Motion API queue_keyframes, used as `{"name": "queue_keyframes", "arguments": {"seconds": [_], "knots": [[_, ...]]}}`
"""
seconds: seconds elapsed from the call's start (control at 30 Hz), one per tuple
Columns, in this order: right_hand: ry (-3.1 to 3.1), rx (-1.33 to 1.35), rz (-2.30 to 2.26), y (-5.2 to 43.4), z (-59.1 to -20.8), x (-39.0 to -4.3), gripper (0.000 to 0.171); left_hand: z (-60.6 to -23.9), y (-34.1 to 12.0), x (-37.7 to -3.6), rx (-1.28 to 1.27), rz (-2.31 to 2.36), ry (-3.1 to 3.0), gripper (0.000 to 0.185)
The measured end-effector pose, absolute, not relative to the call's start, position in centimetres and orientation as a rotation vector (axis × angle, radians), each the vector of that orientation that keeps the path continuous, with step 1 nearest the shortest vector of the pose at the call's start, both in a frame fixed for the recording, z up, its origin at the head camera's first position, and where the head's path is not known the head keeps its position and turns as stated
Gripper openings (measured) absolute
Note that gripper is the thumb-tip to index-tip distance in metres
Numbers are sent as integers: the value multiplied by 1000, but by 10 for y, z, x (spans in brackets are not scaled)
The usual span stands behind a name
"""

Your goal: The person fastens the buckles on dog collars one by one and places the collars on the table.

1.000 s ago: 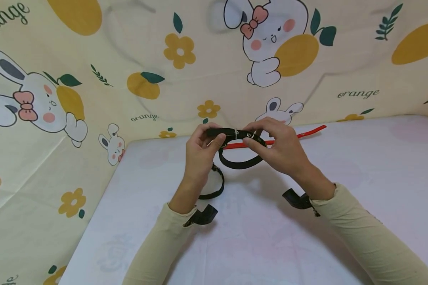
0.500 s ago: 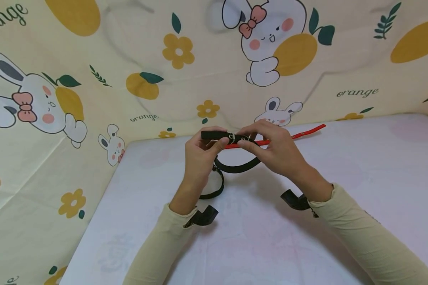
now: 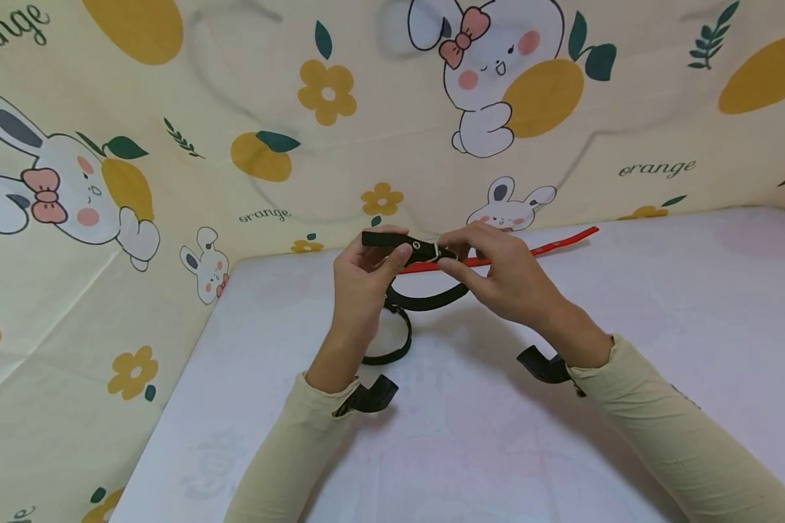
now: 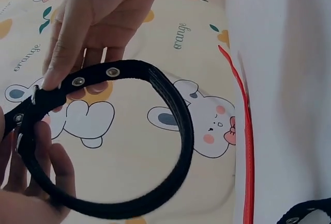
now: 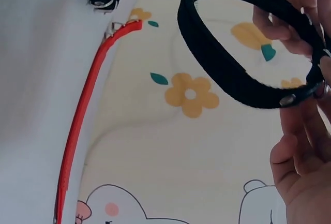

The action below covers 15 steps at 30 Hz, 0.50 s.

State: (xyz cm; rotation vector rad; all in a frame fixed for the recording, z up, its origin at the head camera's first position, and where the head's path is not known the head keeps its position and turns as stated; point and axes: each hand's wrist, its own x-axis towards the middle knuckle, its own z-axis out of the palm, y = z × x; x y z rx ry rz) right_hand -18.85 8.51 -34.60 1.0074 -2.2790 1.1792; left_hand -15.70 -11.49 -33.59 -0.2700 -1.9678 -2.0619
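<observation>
A black collar with silver eyelets and metal fittings is held up in both hands, bent into a wide loop. My left hand pinches it between thumb and fingers near the strap's flat free end, which points left. At the metal buckle, the thumb and fingers of my right hand grip the strap from the other side. The left wrist view shows the collar's round loop hanging between the two hands. In the right wrist view, fingers partly hide the buckle area beside an eyelet.
A red strap lies across the back of the white-covered table, passing behind the hands. A smaller black collar, also looped, lies near the left wrist. Behind the table hangs a cream cloth printed with rabbits and oranges.
The collar's free end has shifted left. An eyelet now shows left of the metal piece, beside my left thumb. My left hand has moved slightly left; my right fingers stay at the buckle.
</observation>
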Motion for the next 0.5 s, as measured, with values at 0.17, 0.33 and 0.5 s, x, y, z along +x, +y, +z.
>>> {"name": "queue_keyframes", "arguments": {"seconds": [0.17, 0.33, 0.5], "knots": [[-2236, 900, 1265, 87, -344, -187, 23, -339, -114, -159, -289, -1991, -2033, 33], [-2225, 819, 1365, 89, -342, -188, 23, -343, -113, -160, -358, -1825, -2077, 28], [-2223, 798, 1414, 88, -341, -188, 23, -343, -112, -158, -433, -1739, -2038, 25]]}}
